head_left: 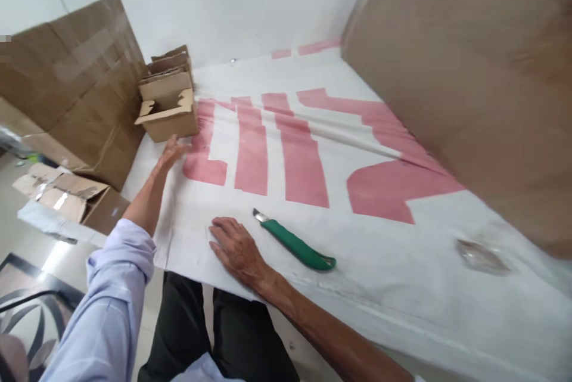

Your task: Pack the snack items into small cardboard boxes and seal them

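The left hand (172, 152) stretches forward across a white banner (393, 251) printed with large pink shapes. Its fingers are extended and held loosely together, palm down, with the fingertips just short of a small open cardboard box (168, 109); whether they actually touch the box cannot be told from this angle. The box stands upright on the far left part of the banner, its top flaps folded open, and behind it a few more flattened pieces of cardboard stand on edge. It sits directly ahead of the fingertips, a little to their left.

The right hand (236, 249) rests flat on the banner close to the person's body, fingers slightly spread and pressed down on the sheet, holding nothing. Just beside it, to its right, lies a green-handled utility knife (297, 243) (the short metal blade end points toward the far left, near the knuckles, the handle runs away to the near right). Knife and hand are close but apart.

A large brown carton (75, 84) leans at the left edge, beyond the small box, and another broad cardboard panel (469, 72) fills the right side. A scrap of clear plastic (481, 255) lies on the banner, well apart from both hands.
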A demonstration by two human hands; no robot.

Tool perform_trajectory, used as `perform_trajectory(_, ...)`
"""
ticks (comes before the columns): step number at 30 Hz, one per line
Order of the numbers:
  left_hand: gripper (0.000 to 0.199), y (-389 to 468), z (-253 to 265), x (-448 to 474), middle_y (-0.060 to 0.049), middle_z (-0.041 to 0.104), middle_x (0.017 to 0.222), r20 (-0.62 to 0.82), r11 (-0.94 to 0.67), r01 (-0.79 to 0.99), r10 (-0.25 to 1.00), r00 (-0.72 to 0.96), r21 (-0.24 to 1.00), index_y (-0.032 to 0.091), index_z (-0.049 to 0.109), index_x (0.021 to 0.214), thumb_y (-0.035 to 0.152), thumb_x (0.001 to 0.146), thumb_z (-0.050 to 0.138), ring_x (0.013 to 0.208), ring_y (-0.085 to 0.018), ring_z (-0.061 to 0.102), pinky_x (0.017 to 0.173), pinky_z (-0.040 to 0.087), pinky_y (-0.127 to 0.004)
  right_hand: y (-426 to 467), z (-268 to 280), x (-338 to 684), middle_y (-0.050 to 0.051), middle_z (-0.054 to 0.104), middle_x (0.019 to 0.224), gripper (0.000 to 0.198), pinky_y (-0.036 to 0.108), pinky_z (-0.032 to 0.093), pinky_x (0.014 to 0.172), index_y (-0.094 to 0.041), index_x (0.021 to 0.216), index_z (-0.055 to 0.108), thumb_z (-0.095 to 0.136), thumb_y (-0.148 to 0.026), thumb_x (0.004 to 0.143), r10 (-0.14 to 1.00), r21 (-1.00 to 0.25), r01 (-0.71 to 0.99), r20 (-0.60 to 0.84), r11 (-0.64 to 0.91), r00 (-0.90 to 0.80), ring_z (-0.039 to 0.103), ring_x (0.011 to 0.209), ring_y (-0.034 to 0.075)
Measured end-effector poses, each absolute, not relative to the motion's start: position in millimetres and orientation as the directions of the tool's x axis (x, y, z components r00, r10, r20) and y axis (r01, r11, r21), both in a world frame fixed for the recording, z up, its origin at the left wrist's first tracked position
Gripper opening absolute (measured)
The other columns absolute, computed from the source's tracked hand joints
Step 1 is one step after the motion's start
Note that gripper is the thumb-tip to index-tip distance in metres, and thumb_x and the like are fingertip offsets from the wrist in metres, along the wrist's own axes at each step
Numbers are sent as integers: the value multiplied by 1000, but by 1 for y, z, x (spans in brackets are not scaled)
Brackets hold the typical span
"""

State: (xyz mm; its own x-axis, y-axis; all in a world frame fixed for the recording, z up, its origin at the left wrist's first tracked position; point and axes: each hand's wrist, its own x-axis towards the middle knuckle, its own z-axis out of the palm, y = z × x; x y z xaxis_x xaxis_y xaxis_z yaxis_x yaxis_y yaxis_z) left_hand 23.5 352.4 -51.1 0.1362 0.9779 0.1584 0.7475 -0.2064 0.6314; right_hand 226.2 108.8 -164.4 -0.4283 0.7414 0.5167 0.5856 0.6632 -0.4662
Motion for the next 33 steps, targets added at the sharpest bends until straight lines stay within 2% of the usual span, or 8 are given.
perform_trajectory(3, 40, 291, -46, 20, -13, 69, 139, 190, -169, 776, 980, 65, 607, 19, 69, 133, 36, 99, 79, 119, -28, 71, 101, 63, -47, 108, -174, 228, 17, 75, 125, 25, 50, 60, 96, -17, 119, 73, 53, -22, 104, 726, -486, 551, 558, 678, -401, 69, 114, 33)
perform_trajectory(8, 40, 174, -4, -36, -10, 62, 151, 439, -226, 838, 899, -18, 497, 27, 73, 127, 31, 89, 83, 138, -32, 62, 113, 57, -50, 105, -188, 226, 16, 75, 121, 25, 48, 58, 97, -20, 116, 73, 52, -26, 104, 716, -496, 528, 579, 690, -391, 68, 113, 32)
perform_trajectory(12, 35, 128, 38, -134, -14, 62, 143, 577, -20, 877, 761, -298, 480, 21, 69, 124, 24, 89, 70, 144, -34, 54, 125, 45, -54, 102, -190, 224, 16, 74, 121, 25, 47, 58, 97, -20, 115, 73, 52, -27, 104, 707, -463, 551, 578, 695, -407, 68, 114, 32)
perform_trajectory(14, 41, 122, 48, -182, -14, 60, 146, 512, 231, 833, 696, -502, 503, 21, 66, 129, 27, 89, 68, 147, -33, 51, 129, 40, -50, 101, -189, 223, 16, 74, 120, 25, 47, 58, 95, -19, 114, 73, 51, -28, 105, 700, -442, 564, 587, 698, -406, 68, 112, 32)
perform_trajectory(18, 62, 115, 40, -235, -24, 53, 155, 362, 410, 732, 672, -646, 545, 16, 62, 138, 37, 82, 78, 153, -43, 46, 129, 37, -59, 101, -191, 221, 16, 75, 117, 25, 46, 58, 95, -19, 110, 73, 51, -30, 105, 690, -418, 578, 603, 701, -401, 68, 109, 32)
perform_trajectory(25, 76, 96, 4, -223, -24, 19, 181, 242, 451, 702, 719, -651, 551, 19, 53, 154, 49, 87, 75, 169, -46, 15, 131, 24, -70, 102, -195, 222, 14, 75, 115, 23, 50, 58, 97, -21, 107, 74, 53, -30, 103, 692, -423, 574, 599, 701, -404, 68, 108, 32)
perform_trajectory(29, 78, 89, -8, -190, -21, 33, 177, 240, 400, 731, 764, -600, 553, 23, 55, 154, 52, 85, 78, 169, -45, 16, 132, 26, -68, 102, -192, 223, 14, 75, 113, 23, 49, 60, 95, -20, 108, 73, 53, -29, 104, 694, -435, 563, 595, 703, -406, 69, 107, 31)
perform_trajectory(33, 72, 74, -16, -137, -18, 51, 164, 271, 251, 792, 846, -458, 556, 27, 59, 149, 58, 87, 77, 157, -43, 42, 129, 34, -64, 101, -186, 224, 14, 74, 113, 26, 49, 61, 94, -19, 111, 73, 51, -32, 105, 701, -461, 548, 596, 698, -391, 69, 107, 30)
